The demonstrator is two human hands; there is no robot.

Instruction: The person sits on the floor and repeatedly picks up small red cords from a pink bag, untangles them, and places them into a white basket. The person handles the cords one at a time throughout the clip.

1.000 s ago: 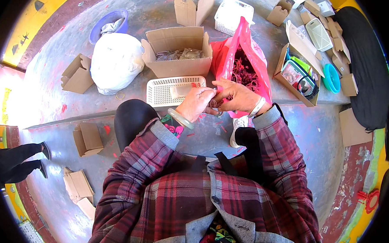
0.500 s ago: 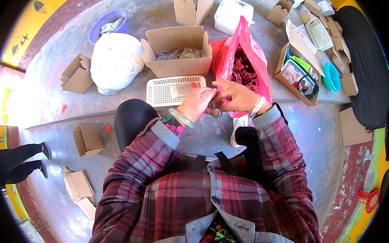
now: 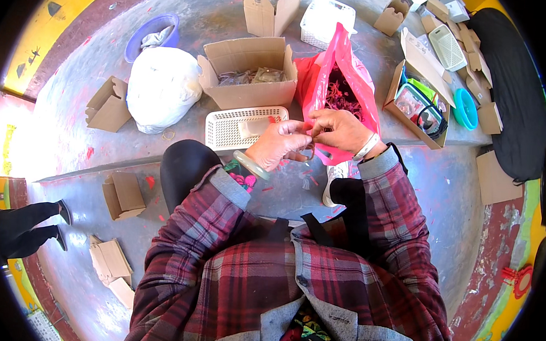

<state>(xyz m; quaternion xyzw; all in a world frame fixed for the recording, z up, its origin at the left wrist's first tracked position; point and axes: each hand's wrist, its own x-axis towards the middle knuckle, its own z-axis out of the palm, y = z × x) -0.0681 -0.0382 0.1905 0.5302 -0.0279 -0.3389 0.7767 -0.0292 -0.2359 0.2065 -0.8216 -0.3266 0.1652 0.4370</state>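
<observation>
My left hand point(image 3: 278, 144), with a pale bangle at its wrist, is closed in a pinch in front of the white perforated basket point(image 3: 217, 131). My right hand point(image 3: 341, 134), wearing a silvery bracelet, pinches close to the left fingertips. Something small and thin passes between them; a thin loop hangs under the left fingers, too fine to name. A small pale packet point(image 3: 249, 130) lies in the basket with a bit of red beside it. Right behind my right hand stands an open pink plastic bag point(image 3: 316, 90) full of dark red, cord-like strands point(image 3: 340, 100).
Behind the basket is a cardboard box point(image 3: 246, 96) holding clear packets. A white stuffed bag point(image 3: 164, 89) and a purple basin point(image 3: 152, 37) stand left. To the right are a box of mixed items point(image 3: 419, 110) and a teal basin point(image 3: 465, 109). Another person's legs point(image 3: 33, 227) show far left.
My fingertips have come together, the right hand turning and shifting slightly to the right. My left hand has opened out a little from its curled pose. Everything around stays put.
</observation>
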